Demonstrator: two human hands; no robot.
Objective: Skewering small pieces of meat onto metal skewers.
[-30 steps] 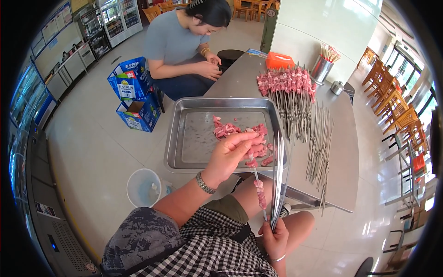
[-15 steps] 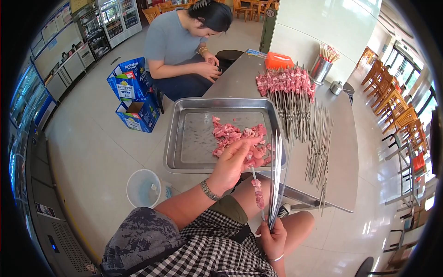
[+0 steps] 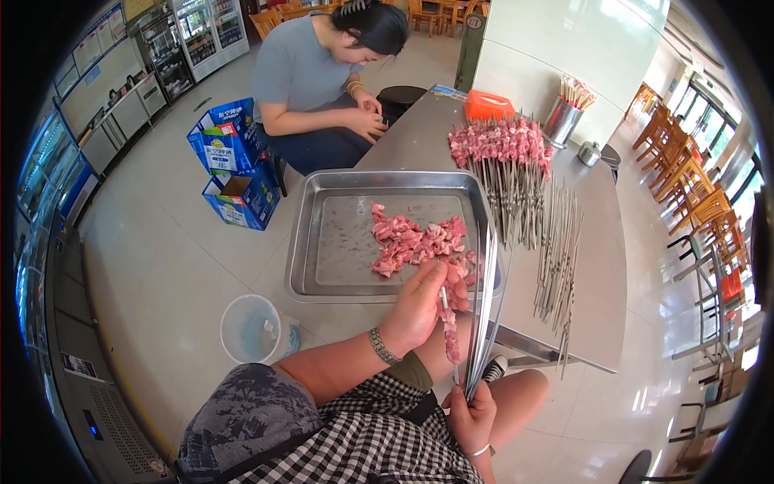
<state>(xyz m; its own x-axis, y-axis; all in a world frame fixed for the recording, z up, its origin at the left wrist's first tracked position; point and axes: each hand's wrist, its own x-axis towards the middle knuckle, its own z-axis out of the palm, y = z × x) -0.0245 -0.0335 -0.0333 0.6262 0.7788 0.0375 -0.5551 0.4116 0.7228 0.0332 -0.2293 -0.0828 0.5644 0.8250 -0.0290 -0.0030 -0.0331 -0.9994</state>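
Note:
My left hand (image 3: pixel 418 305), with a watch on the wrist, is closed around a piece of raw meat at the upper end of a metal skewer (image 3: pixel 452 343). Several meat pieces are threaded lower on that skewer. In my right hand (image 3: pixel 473 413), the fingers grip the skewer's lower end together with a bundle of bare metal skewers (image 3: pixel 483 331) that fan upward. Just beyond my left hand is a steel tray (image 3: pixel 339 250) holding a pile of cut raw meat (image 3: pixel 415 242). The piece between my left fingers is partly hidden.
On the steel table (image 3: pixel 403 145) at right lie meat-loaded skewers (image 3: pixel 500 145) and loose bare skewers (image 3: pixel 559 262). Behind them stand an orange box (image 3: pixel 488 105), a metal cup of sticks (image 3: pixel 563 121) and a small pot (image 3: pixel 589 153). A white bucket (image 3: pixel 242 331), blue cartons (image 3: pixel 242 198) and a seated person (image 3: pixel 298 73) are leftward.
My left hand has come down and slightly right from above the tray's meat to the skewer's upper end. My right hand stays nearly in place with the skewers.

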